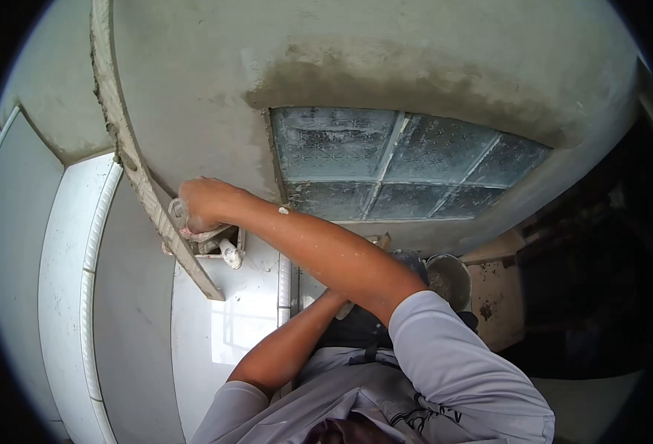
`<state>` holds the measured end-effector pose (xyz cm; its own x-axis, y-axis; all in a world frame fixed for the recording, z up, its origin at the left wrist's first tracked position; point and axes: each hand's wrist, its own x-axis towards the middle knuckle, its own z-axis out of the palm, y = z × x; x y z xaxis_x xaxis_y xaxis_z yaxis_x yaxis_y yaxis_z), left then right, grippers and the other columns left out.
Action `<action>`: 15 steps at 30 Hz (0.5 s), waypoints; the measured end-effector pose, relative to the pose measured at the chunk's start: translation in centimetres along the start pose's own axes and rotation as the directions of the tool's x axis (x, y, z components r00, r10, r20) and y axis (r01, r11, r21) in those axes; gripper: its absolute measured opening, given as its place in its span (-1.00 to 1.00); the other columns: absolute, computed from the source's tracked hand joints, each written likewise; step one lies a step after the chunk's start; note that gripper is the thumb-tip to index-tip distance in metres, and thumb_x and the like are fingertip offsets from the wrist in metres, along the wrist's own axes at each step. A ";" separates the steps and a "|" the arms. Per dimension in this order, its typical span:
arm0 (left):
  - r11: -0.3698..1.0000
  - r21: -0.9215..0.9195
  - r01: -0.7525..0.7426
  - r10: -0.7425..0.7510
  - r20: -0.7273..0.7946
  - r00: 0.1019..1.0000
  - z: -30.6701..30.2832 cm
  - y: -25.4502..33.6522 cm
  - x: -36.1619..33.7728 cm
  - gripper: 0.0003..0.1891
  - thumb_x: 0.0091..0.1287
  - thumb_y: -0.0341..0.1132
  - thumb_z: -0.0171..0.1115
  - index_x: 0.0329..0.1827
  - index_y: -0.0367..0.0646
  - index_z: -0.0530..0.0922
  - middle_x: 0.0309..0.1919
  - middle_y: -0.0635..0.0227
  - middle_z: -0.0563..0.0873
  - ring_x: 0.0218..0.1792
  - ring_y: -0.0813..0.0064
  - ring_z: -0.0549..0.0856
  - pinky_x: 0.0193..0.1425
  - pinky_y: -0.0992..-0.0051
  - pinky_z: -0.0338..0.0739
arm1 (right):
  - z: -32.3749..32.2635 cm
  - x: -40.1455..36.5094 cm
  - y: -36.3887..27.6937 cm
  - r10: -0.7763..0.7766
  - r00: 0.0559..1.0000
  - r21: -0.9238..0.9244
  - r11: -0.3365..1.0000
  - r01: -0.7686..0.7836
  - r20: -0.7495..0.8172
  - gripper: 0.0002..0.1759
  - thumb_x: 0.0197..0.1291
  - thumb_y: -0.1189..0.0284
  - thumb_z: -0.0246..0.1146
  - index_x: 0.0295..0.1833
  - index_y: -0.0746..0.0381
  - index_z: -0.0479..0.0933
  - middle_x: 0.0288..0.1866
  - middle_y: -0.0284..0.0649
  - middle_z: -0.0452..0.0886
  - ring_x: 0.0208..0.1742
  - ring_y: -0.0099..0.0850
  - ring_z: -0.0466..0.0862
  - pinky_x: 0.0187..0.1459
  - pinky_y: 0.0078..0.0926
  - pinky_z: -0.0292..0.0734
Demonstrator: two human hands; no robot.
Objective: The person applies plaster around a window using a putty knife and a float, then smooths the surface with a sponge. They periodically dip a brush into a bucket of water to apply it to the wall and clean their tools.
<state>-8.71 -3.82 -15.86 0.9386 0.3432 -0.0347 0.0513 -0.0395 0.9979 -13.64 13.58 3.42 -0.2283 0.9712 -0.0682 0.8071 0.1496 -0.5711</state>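
My right hand [207,203] reaches across to the left, its fingers closed around a clear plastic item [178,212], perhaps a bottle or cup. Just below it sits a small box [241,241] of plaster-smeared things, one with a white-caked end [231,254]. A long plaster-crusted wooden strip [153,196] slants past the hand and the box. My left forearm [297,337] passes beneath the right one, and the left hand is mostly hidden there. Close to it shows the greyish end of an object [345,311] that I cannot make out.
White tiled steps [68,266] with ridged edges rise on the left. Ahead is a plastered wall [193,89] with a patterned-glass window [386,159] and a darker damp patch above it. A bucket [451,281] of grey mix stands right of my body, beside a dirty board [500,303].
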 end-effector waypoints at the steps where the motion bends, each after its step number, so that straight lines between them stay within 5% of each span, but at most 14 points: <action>1: 0.996 0.087 0.006 -0.008 0.023 1.000 -0.3 -0.3 -0.1 -0.74 0.47 -0.14 0.34 -0.10 -0.14 0.53 -0.35 0.51 0.55 -0.31 0.65 0.49 -0.22 0.43 0.45 | -0.5 -1.0 0.9 -0.001 1.000 0.067 0.998 0.003 -0.026 -0.60 0.02 0.31 0.49 -0.09 0.39 0.72 -0.07 0.14 0.75 -0.04 0.02 0.77 -0.01 -0.20 0.68; 6: 0.971 0.198 -0.134 0.128 0.043 0.991 0.0 -3.5 0.4 -0.74 0.48 -0.15 0.32 -0.01 -0.17 0.59 -0.24 0.43 0.66 -0.25 0.61 0.59 -0.19 0.46 0.51 | 0.7 -4.7 5.4 -0.009 0.935 0.305 0.944 0.125 -0.355 -0.48 0.19 0.34 0.36 0.24 0.37 0.62 -0.05 0.06 0.76 -0.12 -0.11 0.78 -0.11 -0.29 0.66; 9: 0.924 0.281 -0.259 0.260 0.036 0.965 -1.0 -5.0 -0.5 -0.68 0.48 -0.13 0.31 0.08 -0.19 0.60 -0.15 0.38 0.72 -0.21 0.58 0.66 -0.21 0.50 0.54 | -3.3 -15.0 4.4 0.072 0.968 0.890 0.413 0.192 -0.242 -0.34 0.28 0.41 0.26 0.49 0.34 0.39 0.12 -0.03 0.70 0.05 -0.29 0.72 0.04 -0.44 0.62; 11: 0.827 0.396 -0.399 0.393 0.099 0.914 -1.1 -5.1 0.0 -0.60 0.48 -0.08 0.30 0.17 -0.20 0.59 -0.07 0.31 0.75 -0.17 0.55 0.73 -0.29 0.53 0.56 | -2.7 -19.7 7.1 0.090 0.862 0.855 0.214 0.473 -0.499 -0.26 0.31 0.51 0.16 0.60 0.32 0.19 0.27 -0.07 0.58 0.21 -0.38 0.63 0.18 -0.48 0.56; 12: 0.936 0.305 -0.174 0.163 0.064 0.985 0.0 -2.4 0.6 -0.59 0.49 -0.08 0.29 0.18 -0.21 0.57 -0.12 0.31 0.74 -0.17 0.50 0.74 -0.29 0.48 0.57 | -3.9 -25.7 9.0 0.119 0.781 0.789 0.059 0.611 -0.613 -0.23 0.28 0.53 0.12 0.63 0.26 0.16 0.29 -0.18 0.50 0.26 -0.42 0.55 0.28 -0.46 0.49; 13: 0.974 0.206 0.091 -0.098 0.025 0.995 0.5 1.6 -0.8 -0.58 0.49 -0.07 0.28 0.19 -0.22 0.54 -0.16 0.30 0.72 -0.17 0.46 0.76 -0.29 0.43 0.59 | -4.4 -28.5 9.7 0.218 0.668 0.695 0.076 0.715 -0.712 -0.21 0.27 0.60 0.06 0.64 0.27 0.11 0.31 -0.17 0.49 0.27 -0.42 0.54 0.30 -0.46 0.47; 14: 0.929 0.101 0.355 -0.358 0.008 0.934 1.0 4.0 -1.4 -0.57 0.49 -0.07 0.28 0.20 -0.23 0.52 -0.20 0.29 0.70 -0.16 0.41 0.77 -0.29 0.39 0.60 | -5.4 -31.6 11.0 0.238 0.523 0.569 0.205 0.797 -0.818 -0.24 0.27 0.62 0.06 0.62 0.31 0.14 0.30 -0.16 0.50 0.28 -0.42 0.54 0.34 -0.46 0.44; 15: 0.928 0.095 0.360 -0.363 0.006 0.932 1.3 4.3 -1.2 -0.57 0.49 -0.07 0.28 0.20 -0.23 0.52 -0.20 0.30 0.70 -0.21 0.44 0.77 -0.35 0.43 0.57 | -6.5 -34.7 12.3 0.266 0.342 0.431 0.467 0.772 -0.901 -0.28 0.28 0.62 0.03 0.60 0.36 0.18 0.28 -0.15 0.52 0.26 -0.43 0.54 0.33 -0.47 0.44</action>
<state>-9.23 -5.60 -11.65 0.8582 0.3286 -0.3944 0.4183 -0.0022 0.9083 7.77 -17.04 4.05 0.6275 0.5390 0.5619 -0.0343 0.7401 -0.6716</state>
